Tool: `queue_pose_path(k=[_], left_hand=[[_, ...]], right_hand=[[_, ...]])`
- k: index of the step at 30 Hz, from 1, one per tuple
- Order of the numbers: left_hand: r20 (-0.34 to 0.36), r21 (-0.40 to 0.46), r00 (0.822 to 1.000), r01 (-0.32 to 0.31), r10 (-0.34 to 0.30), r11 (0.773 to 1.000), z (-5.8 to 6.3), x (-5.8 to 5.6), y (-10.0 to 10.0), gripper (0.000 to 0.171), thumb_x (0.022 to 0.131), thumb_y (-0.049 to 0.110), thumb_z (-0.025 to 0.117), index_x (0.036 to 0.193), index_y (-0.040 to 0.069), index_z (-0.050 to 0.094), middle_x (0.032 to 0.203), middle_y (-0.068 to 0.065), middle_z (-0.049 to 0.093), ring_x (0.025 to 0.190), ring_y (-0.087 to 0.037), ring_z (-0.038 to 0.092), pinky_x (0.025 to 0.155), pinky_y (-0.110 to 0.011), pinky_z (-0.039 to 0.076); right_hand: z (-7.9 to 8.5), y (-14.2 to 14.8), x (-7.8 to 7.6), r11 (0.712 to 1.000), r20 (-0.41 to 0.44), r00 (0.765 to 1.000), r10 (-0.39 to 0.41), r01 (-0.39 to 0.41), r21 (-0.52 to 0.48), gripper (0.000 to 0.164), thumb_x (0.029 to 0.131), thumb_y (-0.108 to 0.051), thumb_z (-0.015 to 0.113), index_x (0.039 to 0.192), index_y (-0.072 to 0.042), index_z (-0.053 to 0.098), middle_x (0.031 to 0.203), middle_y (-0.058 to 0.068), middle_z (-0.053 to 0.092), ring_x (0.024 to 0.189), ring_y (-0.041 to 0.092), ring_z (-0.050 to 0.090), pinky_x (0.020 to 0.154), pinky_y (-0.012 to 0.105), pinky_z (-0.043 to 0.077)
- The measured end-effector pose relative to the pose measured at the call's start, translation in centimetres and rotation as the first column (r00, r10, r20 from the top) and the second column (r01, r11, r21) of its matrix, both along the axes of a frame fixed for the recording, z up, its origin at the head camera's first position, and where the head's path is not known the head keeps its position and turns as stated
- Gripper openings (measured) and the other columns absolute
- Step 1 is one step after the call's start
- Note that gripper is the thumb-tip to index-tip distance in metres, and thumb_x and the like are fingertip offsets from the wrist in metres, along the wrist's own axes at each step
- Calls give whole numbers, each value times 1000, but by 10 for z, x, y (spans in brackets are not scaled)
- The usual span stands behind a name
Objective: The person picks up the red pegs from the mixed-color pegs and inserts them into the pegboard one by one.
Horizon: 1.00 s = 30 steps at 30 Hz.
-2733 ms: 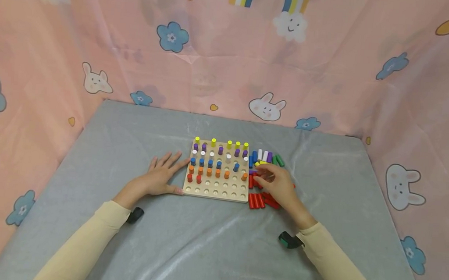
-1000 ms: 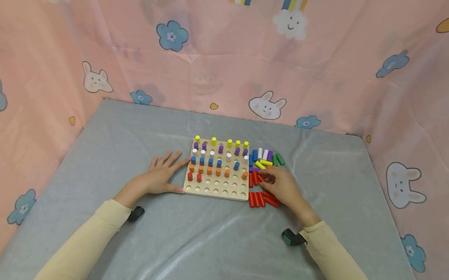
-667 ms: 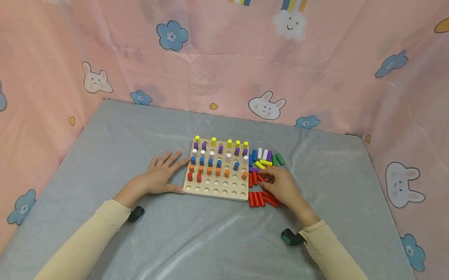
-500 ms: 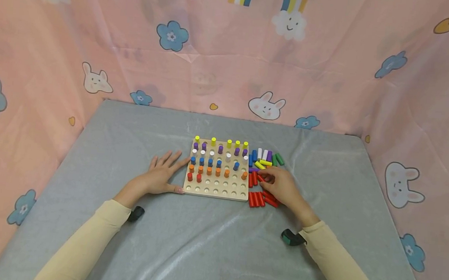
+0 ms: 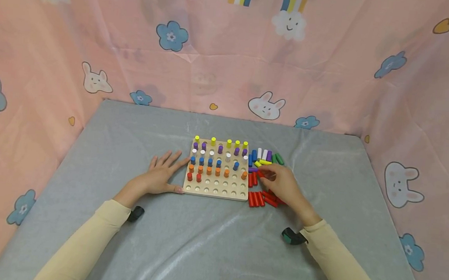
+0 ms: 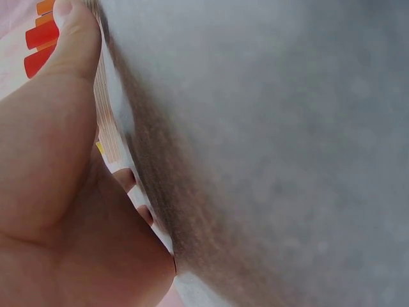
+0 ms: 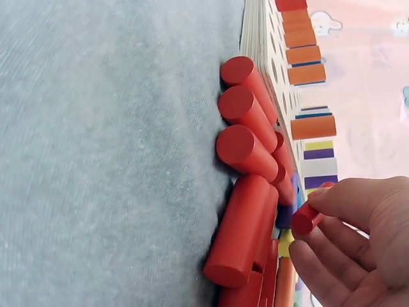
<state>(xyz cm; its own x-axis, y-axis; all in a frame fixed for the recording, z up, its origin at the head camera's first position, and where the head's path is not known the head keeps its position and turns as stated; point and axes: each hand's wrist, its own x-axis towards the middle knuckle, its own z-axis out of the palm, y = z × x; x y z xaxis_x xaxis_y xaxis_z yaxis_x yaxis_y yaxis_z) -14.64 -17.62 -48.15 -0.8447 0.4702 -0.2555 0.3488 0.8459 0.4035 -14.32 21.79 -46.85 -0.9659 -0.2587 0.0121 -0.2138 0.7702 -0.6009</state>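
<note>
A wooden pegboard (image 5: 216, 193) lies on the grey cloth, with upright pegs in rows of yellow, purple, white, blue and orange. Two red pegs (image 5: 194, 177) stand at the left of its red row. My left hand (image 5: 157, 176) has its fingers spread, thumb and index finger touching the board's left edge; the left wrist view shows the thumb (image 6: 80, 45) against that edge. My right hand (image 5: 282, 183) pinches a red peg (image 7: 307, 219) between thumb and fingers, above the loose pegs right of the board. Its fingers partly hide that peg in the head view.
Loose red pegs (image 5: 256, 199) lie close to the board's right edge. Behind them are loose blue, white, purple, yellow and green pegs (image 5: 279, 159). A patterned pink curtain (image 5: 214, 69) surrounds the grey table (image 5: 141, 247) at the back and sides.
My right hand came down among the loose pegs, took a red peg and has now risen slightly with it. My left hand and the board have stayed in place.
</note>
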Motion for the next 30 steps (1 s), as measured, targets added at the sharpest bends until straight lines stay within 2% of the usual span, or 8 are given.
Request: queue_pose_path(k=[7,18,30], left_hand=[[0,0,1000,0,0,1000,0,0,0,101,81,57,72,160,29,15,169,-12,2,155,-43,-2,116,-73,0],[0,-1,1000,0,0,1000,0,-1,0,101,82,56,73,160,28,15,169,-12,1,155,-43,-3,117,-72,0],[8,2,1000,-3,3,1000,1,-1,0,101,82,55,73,160,28,15,169,-12,1,155,-43,-3,117,-72,-1]], right_hand=[[4,-3,2,1000,24,1000,-15,15,3,35,89,-16,73,123,-9,69,119,12,71,94,23,70,83,42,59],[5,-4,2,999,43,999,-3,4,-42,33,89,-16,74,120,-8,70,116,12,72,91,23,71,80,39,60],[12,-11,6,998,25,999,-19,21,-63,32,88,-15,75,119,-9,70,111,11,74,89,22,73,74,36,61]])
